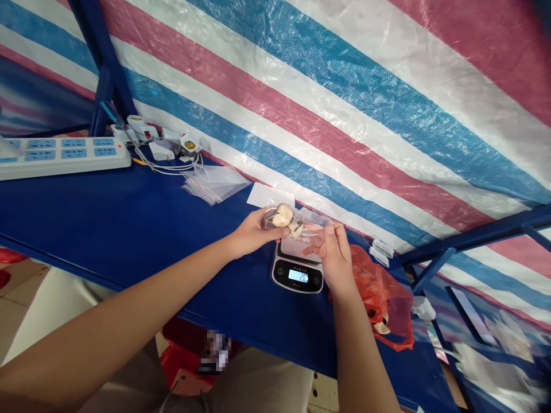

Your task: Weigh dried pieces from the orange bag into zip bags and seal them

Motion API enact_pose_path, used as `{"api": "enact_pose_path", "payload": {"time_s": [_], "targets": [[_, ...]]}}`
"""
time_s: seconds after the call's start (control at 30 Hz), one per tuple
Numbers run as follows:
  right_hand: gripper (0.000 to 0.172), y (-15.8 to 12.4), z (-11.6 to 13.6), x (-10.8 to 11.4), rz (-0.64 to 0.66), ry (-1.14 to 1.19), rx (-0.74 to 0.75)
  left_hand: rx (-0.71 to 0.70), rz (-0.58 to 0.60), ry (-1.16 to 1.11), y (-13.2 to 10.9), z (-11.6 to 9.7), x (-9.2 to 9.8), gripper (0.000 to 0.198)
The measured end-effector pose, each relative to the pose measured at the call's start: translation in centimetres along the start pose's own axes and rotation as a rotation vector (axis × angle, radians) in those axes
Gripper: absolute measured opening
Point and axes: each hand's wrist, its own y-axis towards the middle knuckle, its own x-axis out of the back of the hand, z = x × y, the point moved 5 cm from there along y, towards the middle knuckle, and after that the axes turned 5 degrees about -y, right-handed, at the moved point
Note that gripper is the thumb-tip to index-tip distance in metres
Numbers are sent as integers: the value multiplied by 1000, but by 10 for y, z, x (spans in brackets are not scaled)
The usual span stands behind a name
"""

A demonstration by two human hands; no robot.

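Observation:
Above a kitchen scale (pixel 298 276) with a lit display, a clear plastic bag (pixel 312 228) holding pale, dark-edged pieces (pixel 283 215) is stretched between my hands. My left hand (pixel 253 232) grips the filled end, thumb across the front. My right hand (pixel 336 249) pinches the other end of the bag between thumb and fingers. The scale's plate is partly hidden beneath the bag and my right hand. Just right of my right wrist lies a red plastic bag (pixel 374 281) with similar pale and dark pieces showing inside.
On the blue table (pixel 129 229) are a power strip (pixel 73 154), chargers with cables (pixel 172 146), flat clear bags (pixel 215 182) and a white sheet (pixel 269 196). Small white packets (pixel 381 252) lie at the back right. A striped tarp (pixel 301 103) hangs behind the table.

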Motion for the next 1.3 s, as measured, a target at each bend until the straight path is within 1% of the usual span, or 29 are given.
{"api": "enact_pose_path", "payload": {"time_s": [0.07, 0.13, 0.27, 0.4, 0.5, 0.63, 0.73, 0.87, 0.97, 1.17, 1.3], "targets": [[37, -1, 1, 3, 3, -8, -7, 63, 37, -22, 0, 1, 1, 46], [37, -2, 3, 5, 15, -36, -11, 101, 54, -63, 0, 2, 1, 43], [36, -5, 8, 7, 51, -96, 17, 156, 50, -169, -2, 6, 2, 47], [36, -8, 10, 6, 109, -146, 2, 221, 91, -236, -3, 11, -2, 55], [35, -7, 8, 7, 114, -99, -23, 236, 79, -283, -2, 13, -2, 56], [34, -4, 6, 8, 77, 70, -49, 240, 38, -360, -2, 12, -1, 47], [35, -2, 7, 8, 96, 138, -82, 242, 12, -394, -2, 11, -1, 44], [35, -3, 10, 7, 154, 179, -124, 303, 51, -384, -5, 11, -2, 50], [35, -4, 10, 6, 198, 193, -146, 340, 68, -370, -7, 11, -2, 51], [33, -5, 8, 6, 184, 185, -142, 342, 74, -368, -8, 8, -3, 50], [31, -9, 13, 4, 224, 168, -144, 320, 111, -357, -7, 9, -3, 48]]}}
